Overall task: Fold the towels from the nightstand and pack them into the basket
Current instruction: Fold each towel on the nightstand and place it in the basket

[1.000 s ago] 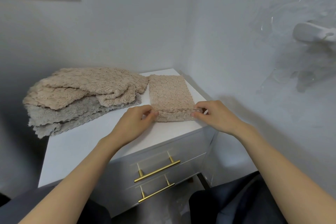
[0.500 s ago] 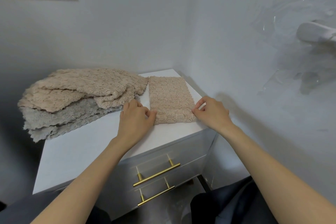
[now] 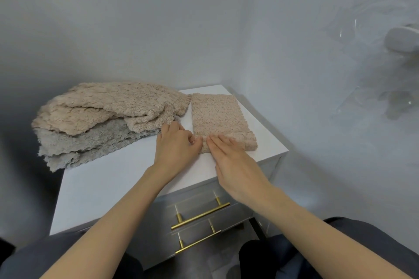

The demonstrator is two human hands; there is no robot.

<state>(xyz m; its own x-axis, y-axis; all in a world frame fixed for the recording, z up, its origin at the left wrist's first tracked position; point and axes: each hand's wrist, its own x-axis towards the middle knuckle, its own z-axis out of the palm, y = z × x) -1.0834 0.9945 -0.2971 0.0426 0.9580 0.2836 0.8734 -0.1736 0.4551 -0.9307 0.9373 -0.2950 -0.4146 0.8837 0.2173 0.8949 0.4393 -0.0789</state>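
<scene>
Hazard: the folded beige fleece towel (image 3: 218,120) lies just ahead of the hands, near the right edge of the white-topped nightstand (image 3: 113,183). A sideways push may slide it off or open the fold. Right hand (image 3: 238,170) lies flat, pressing its near edge. Left hand (image 3: 175,149) is curled at its near-left corner; a pinch cannot be confirmed. The towel is a compact, thick-piled rectangle.

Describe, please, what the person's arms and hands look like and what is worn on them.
The left forearm and right forearm are bare up to the frame's edge; no sleeve shows. The left hand and right hand wear no gloves, and no ring, watch or bracelet is visible.
</scene>
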